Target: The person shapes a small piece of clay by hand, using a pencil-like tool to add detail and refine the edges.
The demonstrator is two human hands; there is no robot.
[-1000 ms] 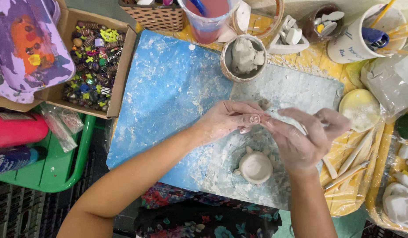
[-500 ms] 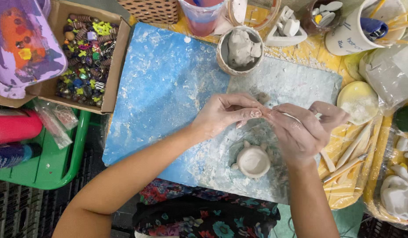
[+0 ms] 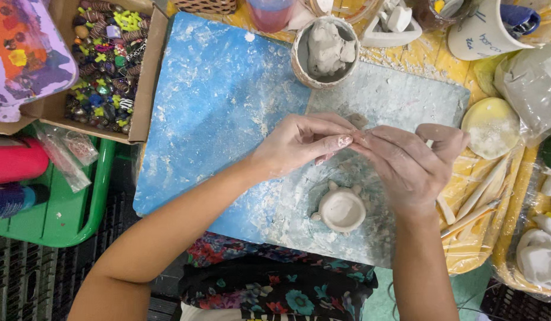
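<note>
Both hands meet over the blue mat, pinching a bit of clay.

Left hand (image 3: 299, 142) and right hand (image 3: 406, 163) touch fingertips, fingers narrow around a small clay piece (image 3: 357, 121), mostly hidden. The little clay pot (image 3: 342, 209) sits just below, near the blue mat's (image 3: 216, 107) front edge.

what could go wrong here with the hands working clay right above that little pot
1. The left hand and right hand meet fingertip to fingertip directly above the small clay pot; a dropped bit or lowered wrist could dent its soft rim.
2. The wooden modelling tools lie loose beside the right wrist and could get knocked off the table edge.
3. What the fingers pinch is hidden, so its grip cannot be judged.
</note>
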